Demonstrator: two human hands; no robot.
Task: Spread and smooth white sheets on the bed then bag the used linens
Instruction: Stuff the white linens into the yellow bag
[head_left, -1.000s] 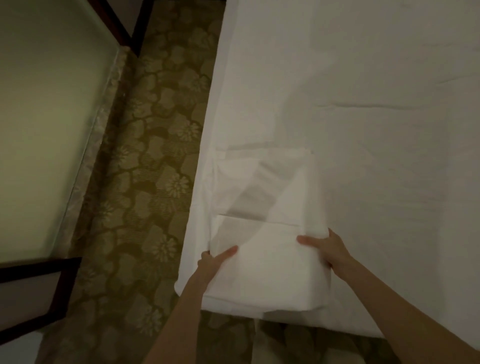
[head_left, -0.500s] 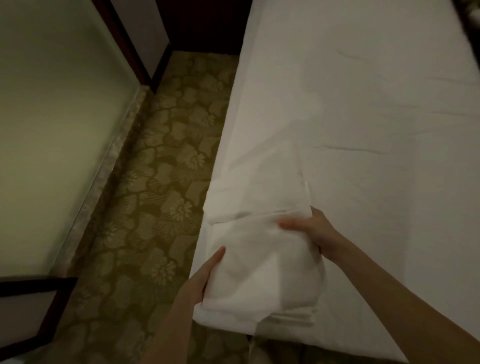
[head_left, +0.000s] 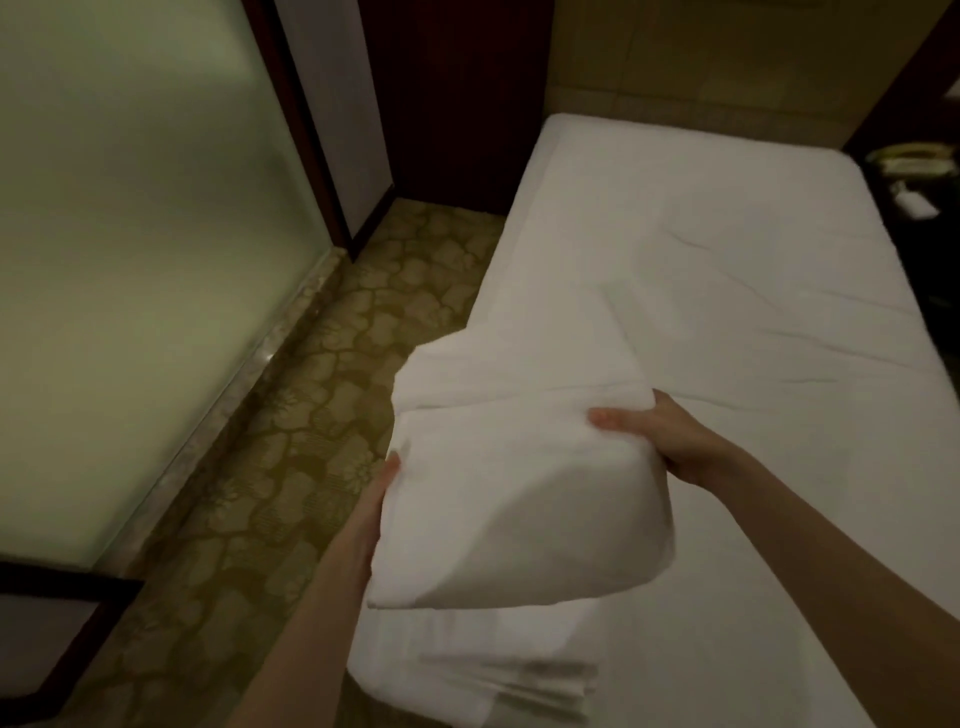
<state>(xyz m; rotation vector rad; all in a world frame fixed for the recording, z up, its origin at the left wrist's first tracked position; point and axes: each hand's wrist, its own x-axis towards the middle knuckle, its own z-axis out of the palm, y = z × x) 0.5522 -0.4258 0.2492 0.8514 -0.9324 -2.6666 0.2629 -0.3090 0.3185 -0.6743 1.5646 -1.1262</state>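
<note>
My left hand (head_left: 382, 486) and right hand (head_left: 654, 434) grip folded white sheet (head_left: 519, 467), one each side, lifted just above near corner of bed (head_left: 727, 260). More folded white cloth (head_left: 493, 675) lies under it at bed edge. Bed farther on has flat white cover, few wrinkles. Sheet not spread yet. Smoothing and bagging still to do, I think. No bag in sight.

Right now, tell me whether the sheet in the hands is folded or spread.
Folded: the sheet is a thick bundle with creased layers.
</note>
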